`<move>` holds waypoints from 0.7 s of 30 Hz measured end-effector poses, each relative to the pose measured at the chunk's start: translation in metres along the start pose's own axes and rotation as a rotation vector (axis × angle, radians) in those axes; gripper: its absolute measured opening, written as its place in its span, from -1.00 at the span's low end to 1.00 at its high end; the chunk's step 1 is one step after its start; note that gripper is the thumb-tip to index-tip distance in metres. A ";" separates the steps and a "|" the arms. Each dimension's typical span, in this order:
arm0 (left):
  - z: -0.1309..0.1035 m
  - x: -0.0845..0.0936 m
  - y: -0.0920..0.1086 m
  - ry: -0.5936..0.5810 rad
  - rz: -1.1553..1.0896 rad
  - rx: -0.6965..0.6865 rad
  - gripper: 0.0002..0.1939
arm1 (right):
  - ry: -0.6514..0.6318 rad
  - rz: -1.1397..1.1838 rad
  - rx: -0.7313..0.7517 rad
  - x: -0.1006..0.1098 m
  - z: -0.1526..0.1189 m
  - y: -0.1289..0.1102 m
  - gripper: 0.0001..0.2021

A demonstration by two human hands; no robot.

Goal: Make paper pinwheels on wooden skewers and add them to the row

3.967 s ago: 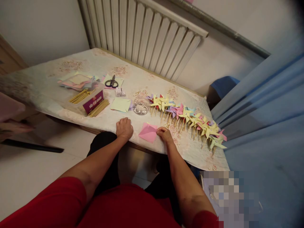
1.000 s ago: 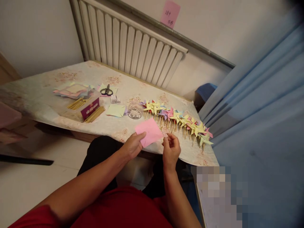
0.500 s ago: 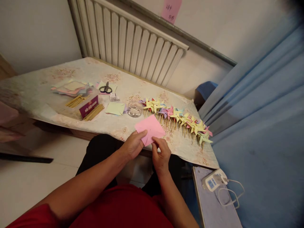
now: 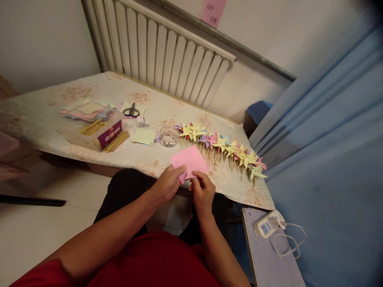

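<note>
A square of pink paper [image 4: 191, 158] with slits cut in from its corners is held over the table's front edge. My left hand [image 4: 171, 181] pinches it at the lower left, thumb on top. At the lower right corner, my right hand [image 4: 203, 190] has its thumb and fingers closed on the paper's edge, where a flap bends up. Just beyond the paper stands a round clear dish [image 4: 168, 136] of small shiny pieces. To its right lies a long row of paper pinwheels [image 4: 221, 144] on sticks, in yellow, pink, purple and green.
On the table's left are a stack of green paper squares [image 4: 144, 136], wooden sticks [image 4: 117, 141], a purple-labelled box [image 4: 110, 133], black scissors [image 4: 131, 111] and coloured sheets [image 4: 89, 109]. A power strip [image 4: 269, 224] with a white cable rests on a low surface at right, beside a blue curtain [image 4: 323, 159].
The right hand has bent the lower right corner of the pink paper inward a little, so the slit there gapes more. The left hand keeps its hold.
</note>
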State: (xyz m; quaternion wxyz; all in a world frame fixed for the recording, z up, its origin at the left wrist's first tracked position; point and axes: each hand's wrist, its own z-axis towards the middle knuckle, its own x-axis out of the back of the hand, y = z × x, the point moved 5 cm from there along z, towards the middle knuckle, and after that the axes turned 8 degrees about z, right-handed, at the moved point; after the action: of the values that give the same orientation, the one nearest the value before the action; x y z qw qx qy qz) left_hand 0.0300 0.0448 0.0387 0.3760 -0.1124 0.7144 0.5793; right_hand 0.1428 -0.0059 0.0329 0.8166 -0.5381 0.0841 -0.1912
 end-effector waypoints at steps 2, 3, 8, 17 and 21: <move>0.000 -0.001 0.000 -0.006 0.013 -0.002 -0.76 | 0.019 0.055 -0.063 -0.001 0.001 0.001 -0.84; 0.000 -0.001 0.000 -0.010 0.016 -0.007 -0.76 | 0.025 0.076 -0.085 -0.002 0.001 0.000 -0.84; 0.001 0.000 -0.003 -0.015 0.019 -0.027 -0.78 | 0.035 0.133 -0.158 -0.004 0.003 -0.004 -0.81; 0.001 -0.001 -0.003 0.003 0.014 -0.026 -0.75 | 0.111 0.096 -0.272 -0.007 0.006 -0.003 -0.78; 0.002 0.001 -0.005 0.015 0.018 -0.034 -0.75 | 0.107 0.088 -0.271 -0.009 0.009 -0.002 -0.78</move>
State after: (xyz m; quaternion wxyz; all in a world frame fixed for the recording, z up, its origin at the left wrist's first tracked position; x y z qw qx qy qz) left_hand 0.0334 0.0452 0.0345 0.3631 -0.1167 0.7082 0.5941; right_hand 0.1376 0.0044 0.0375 0.7385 -0.6281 0.1762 -0.1705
